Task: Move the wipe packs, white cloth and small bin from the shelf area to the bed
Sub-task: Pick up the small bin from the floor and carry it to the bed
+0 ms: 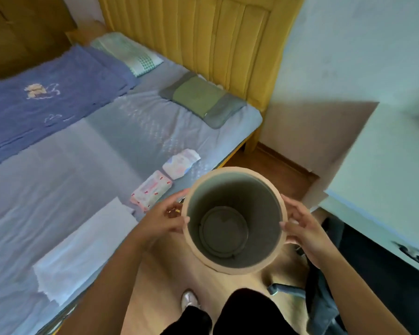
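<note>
I hold the small round bin (235, 189) upright between both hands, above the floor just off the bed's near edge. It has a beige rim and an empty grey inside. My left hand (167, 217) grips its left rim and my right hand (302, 227) grips its right rim. Two wipe packs lie on the bed (70, 170) near that edge: a pink one (151, 191) and a white, crumpled one (180, 164) beyond it. The folded white cloth (87, 250) lies on the bed to the left of my left forearm.
A blue blanket (46, 100) covers the bed's far left. Two pillows (201, 101) (128, 53) lie by the yellow headboard (203, 39). A pale green cabinet (385, 177) stands at the right. My feet (189, 298) are on the wooden floor, with dark fabric beside them.
</note>
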